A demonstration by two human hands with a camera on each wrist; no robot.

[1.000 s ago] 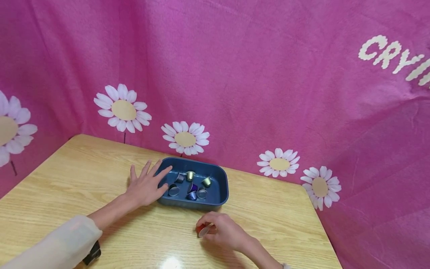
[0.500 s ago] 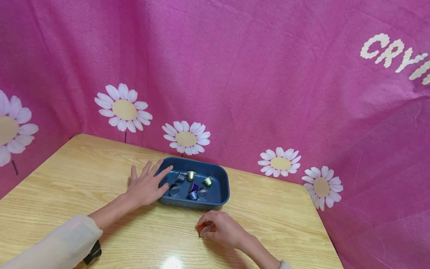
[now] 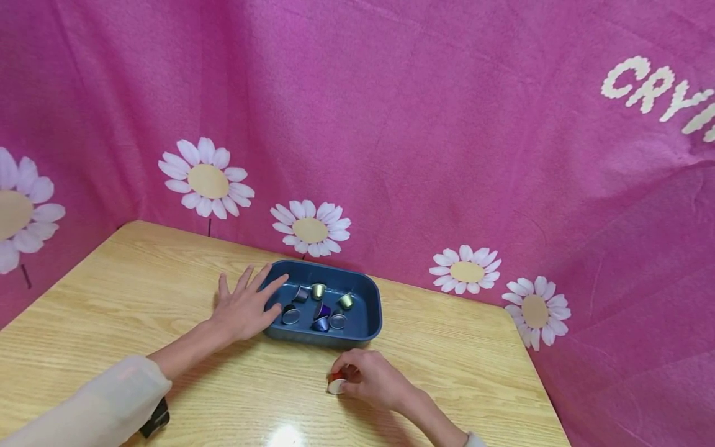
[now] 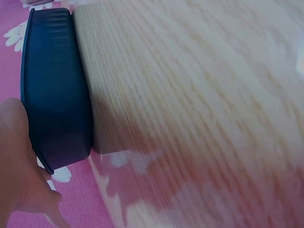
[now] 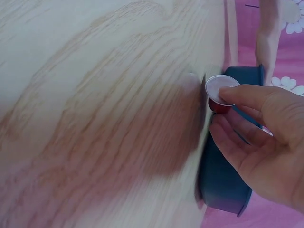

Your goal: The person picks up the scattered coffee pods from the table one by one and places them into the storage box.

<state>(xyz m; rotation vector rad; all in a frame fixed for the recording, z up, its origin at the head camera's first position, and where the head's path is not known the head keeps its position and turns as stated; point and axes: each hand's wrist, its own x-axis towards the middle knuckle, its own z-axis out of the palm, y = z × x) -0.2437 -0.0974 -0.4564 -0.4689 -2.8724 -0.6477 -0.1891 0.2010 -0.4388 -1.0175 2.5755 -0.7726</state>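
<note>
My right hand point(image 3: 374, 380) pinches a red coffee capsule point(image 3: 337, 385) between thumb and fingers, low over the table in front of the tray. In the right wrist view the pale lid of this capsule point(image 5: 221, 90) faces the camera, with the thumb on it. A dark blue rectangular tray point(image 3: 321, 339) holds several more capsules, among them a gold one point(image 3: 318, 291), a greenish-gold one point(image 3: 346, 302) and a blue one point(image 3: 320, 325). At the tray's left end my left hand point(image 3: 242, 311) rests with spread fingers, some reaching over the rim.
The wooden table point(image 3: 458, 360) runs back to a pink cloth point(image 3: 391, 155) printed with white daisies, close behind the tray. A black object point(image 3: 155, 421) shows beneath the left sleeve point(image 3: 106, 403).
The red capsule has turned in my right fingers, so its pale lid now faces more towards the head camera. My left hand and the tray stay in place.
</note>
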